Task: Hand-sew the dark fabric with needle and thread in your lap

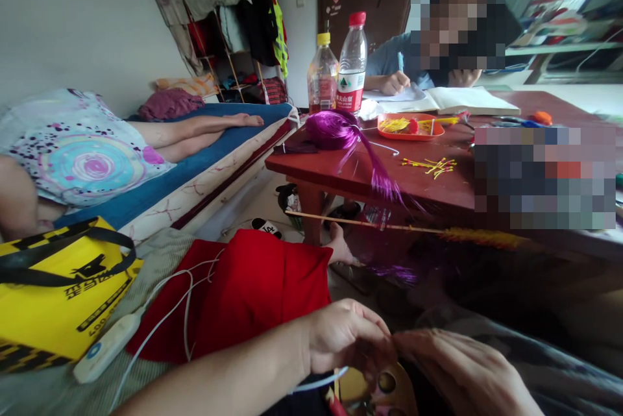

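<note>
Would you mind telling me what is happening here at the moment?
The person's left hand and right hand meet fingertip to fingertip at the bottom of the view, just above what looks like a yellowish doll face. What they pinch is too hidden to tell. A bundle of purple strands lies on the red table, where another person writes by an open book.

Yellow piece [363,391] half hidden, edge-cropped
</note>
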### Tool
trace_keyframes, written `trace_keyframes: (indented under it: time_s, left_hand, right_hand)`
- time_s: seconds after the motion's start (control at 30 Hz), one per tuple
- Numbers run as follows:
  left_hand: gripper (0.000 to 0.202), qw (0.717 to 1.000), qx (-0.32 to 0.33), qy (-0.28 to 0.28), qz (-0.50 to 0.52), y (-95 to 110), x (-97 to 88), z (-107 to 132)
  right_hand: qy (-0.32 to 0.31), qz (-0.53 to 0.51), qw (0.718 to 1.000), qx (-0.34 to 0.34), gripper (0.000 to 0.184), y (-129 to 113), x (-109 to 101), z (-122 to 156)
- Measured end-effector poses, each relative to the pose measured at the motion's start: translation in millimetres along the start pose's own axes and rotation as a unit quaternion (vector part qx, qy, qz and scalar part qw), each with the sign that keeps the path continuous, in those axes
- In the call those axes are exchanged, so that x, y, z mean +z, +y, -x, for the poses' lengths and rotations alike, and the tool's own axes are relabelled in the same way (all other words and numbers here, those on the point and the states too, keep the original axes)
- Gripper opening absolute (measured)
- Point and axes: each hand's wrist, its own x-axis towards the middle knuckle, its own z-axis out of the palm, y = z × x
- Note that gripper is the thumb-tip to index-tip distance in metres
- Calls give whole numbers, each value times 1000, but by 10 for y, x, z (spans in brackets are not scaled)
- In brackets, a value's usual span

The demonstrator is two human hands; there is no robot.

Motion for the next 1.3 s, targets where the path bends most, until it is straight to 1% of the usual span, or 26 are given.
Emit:
trace_keyframes:
  time_s: [0.1, 0.17, 0.3, 0.37, 0.43, 0.47, 0.5, 0.53, 0.57, 0.6, 0.67, 0.7, 0.77, 0.8, 0.83, 0.9, 0.97, 1.03, 1.07, 1.1, 1.13, 1.17, 1.2, 1.23, 1.27, 1.3]
  left_hand:
    - [10, 1000, 13, 4, -17, 56, -1, -24]
    - [10, 999, 16, 2, -37, 88, -8, -38]
    - [11, 997, 28, 7, -71, 110, -28, -71]
    - [10, 994, 52, 23, -96, 105, -26, -71]
    - [6, 987, 91, 48, -127, 96, -6, -40]
    - [4, 979, 120, 65, -151, 89, 10, -14]
    - [2, 965, 160, 86, -190, 79, 30, 17]
    - [4, 941, 206, 112, -242, 65, 50, 50]
    - [7, 907, 256, 140, -303, 48, 70, 80]
    - [10, 861, 308, 166, -369, 26, 86, 107]
    - [13, 749, 401, 202, -488, -25, 100, 141]
    - [15, 695, 438, 208, -530, -50, 96, 150]
    - [19, 592, 499, 195, -602, -82, 73, 163]
    - [22, 551, 515, 180, -631, -85, 57, 171]
    - [24, 518, 524, 161, -657, -80, 41, 182]
    - [28, 471, 524, 126, -699, -48, 15, 212]
    - [30, 439, 513, 112, -729, -7, 4, 238]
    - [31, 423, 501, 115, -746, 24, 7, 243]
    - [31, 430, 494, 117, -747, 34, 12, 234]
    - [31, 451, 491, 121, -735, 41, 20, 217]
    - [30, 492, 489, 130, -708, 47, 28, 194]
    - [28, 554, 483, 148, -662, 54, 37, 166]
    - [25, 634, 466, 166, -595, 63, 45, 135]
    - [20, 724, 435, 181, -504, 74, 52, 105]
    - [14, 813, 388, 186, -392, 87, 57, 77]
    - [8, 888, 327, 173, -274, 101, 61, 52]
  right_hand:
    - [-19, -60, 987, 145, 21, 8, 51, -63]
    - [-20, -88, 974, 209, 23, 12, 61, -110]
    - [-16, -117, 956, 268, 21, 15, 55, -163]
    - [-23, -123, 947, 297, 21, 20, 60, -161]
    - [-33, -126, 936, 326, 22, 27, 76, -152]
    - [-37, -128, 933, 336, 22, 30, 87, -149]
    - [-38, -131, 930, 343, 23, 33, 99, -150]
    - [-37, -138, 927, 346, 23, 35, 111, -155]
    - [-34, -150, 925, 349, 22, 37, 122, -166]
    - [-30, -166, 920, 353, 21, 38, 133, -181]
    - [-21, -214, 903, 372, 18, 37, 151, -224]
    - [-16, -245, 889, 386, 18, 37, 159, -249]
    - [-11, -315, 854, 413, 17, 41, 174, -302]
    - [-13, -350, 835, 424, 16, 46, 181, -329]
    - [-17, -380, 818, 431, 16, 55, 188, -355]
    - [-27, -418, 794, 442, 17, 82, 201, -402]
    - [-37, -430, 784, 446, 19, 114, 214, -438]
    - [-50, -422, 788, 446, 22, 136, 220, -460]
    - [-51, -405, 798, 444, 21, 137, 216, -465]
    - [-49, -371, 819, 436, 20, 132, 204, -466]
    - [-47, -313, 851, 420, 18, 121, 184, -462]
    - [-46, -235, 892, 384, 16, 105, 154, -454]
    - [-44, -146, 936, 317, 17, 86, 114, -443]
    - [-43, -53, 974, 218, 20, 68, 66, -431]
    - [-40, 35, 994, 100, 24, 50, 12, -419]
    - [-32, 109, 993, -19, 28, 35, -43, -408]
